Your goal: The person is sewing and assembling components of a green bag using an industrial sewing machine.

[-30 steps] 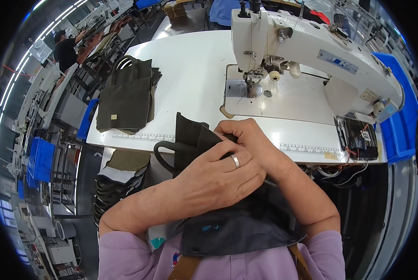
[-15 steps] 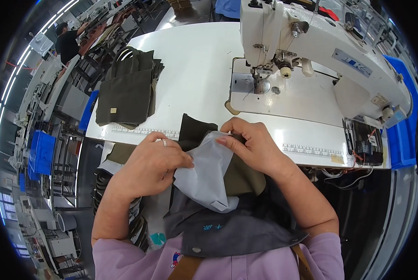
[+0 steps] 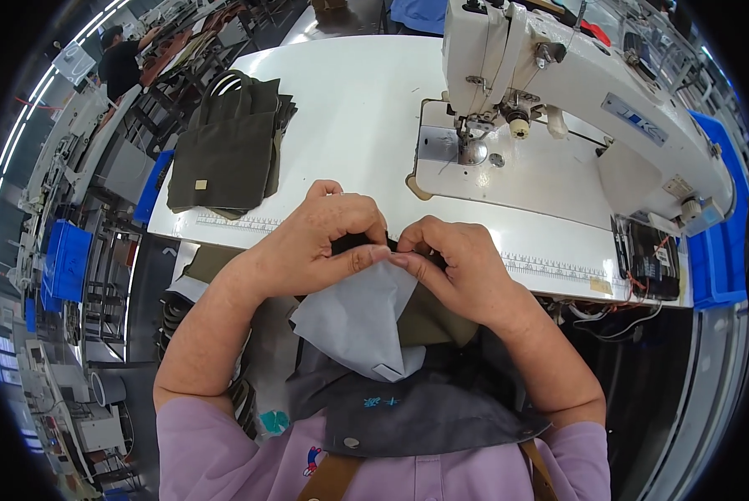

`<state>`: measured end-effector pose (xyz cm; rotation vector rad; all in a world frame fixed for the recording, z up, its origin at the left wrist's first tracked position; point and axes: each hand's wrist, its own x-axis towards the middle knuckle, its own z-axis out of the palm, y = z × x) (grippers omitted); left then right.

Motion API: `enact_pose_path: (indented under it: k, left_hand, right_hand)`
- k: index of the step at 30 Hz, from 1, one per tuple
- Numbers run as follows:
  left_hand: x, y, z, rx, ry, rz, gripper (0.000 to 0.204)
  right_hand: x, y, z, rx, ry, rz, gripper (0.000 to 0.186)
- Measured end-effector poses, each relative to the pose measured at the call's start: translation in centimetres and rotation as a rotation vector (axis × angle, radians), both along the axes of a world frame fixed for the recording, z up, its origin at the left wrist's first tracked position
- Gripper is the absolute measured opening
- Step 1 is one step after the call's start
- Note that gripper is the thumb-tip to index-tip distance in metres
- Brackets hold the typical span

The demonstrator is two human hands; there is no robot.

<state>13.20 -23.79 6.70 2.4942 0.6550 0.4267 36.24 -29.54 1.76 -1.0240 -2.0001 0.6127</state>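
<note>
Just in front of the table's near edge, a pale grey lining (image 3: 353, 321) hangs over my lap, joined at the top with olive-green bag fabric (image 3: 433, 321). My left hand (image 3: 320, 238) pinches its upper edge between thumb and fingers. Right beside it, my right hand (image 3: 458, 263) grips the same edge, so both thumb tips nearly touch. Between the hands, dark material shows in part; the exact layers there are hidden by my fingers. A small white tag (image 3: 387, 370) sits near the lining's lower end.
A white sewing machine (image 3: 591, 92) stands on the white table (image 3: 341, 108) at the right. Several dark green bag pieces (image 3: 224, 159) are stacked at the far left. Dark gadgets with wires (image 3: 648, 259) lie at the right corner. Blue bins (image 3: 65, 263) stand left, and another person works far off.
My left hand has moved up and right to the lining's top edge, close to my right hand. The dark flap that stuck up there is now mostly covered.
</note>
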Motion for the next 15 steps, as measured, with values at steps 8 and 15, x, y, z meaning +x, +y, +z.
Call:
enact_pose_path:
  k: [8, 15]
  left_hand:
    - [-0.1, -3.4, 3.2, 0.234, -0.118, 0.206, 0.014]
    - [0.2, -4.6, 2.7, 0.369, -0.159, 0.285, 0.012]
  right_hand:
    - [0.2, -0.4, 2.6, -0.013, 0.233, 0.093, 0.011]
    - [0.5, -1.4, 3.9, -0.179, 0.234, 0.032, 0.012]
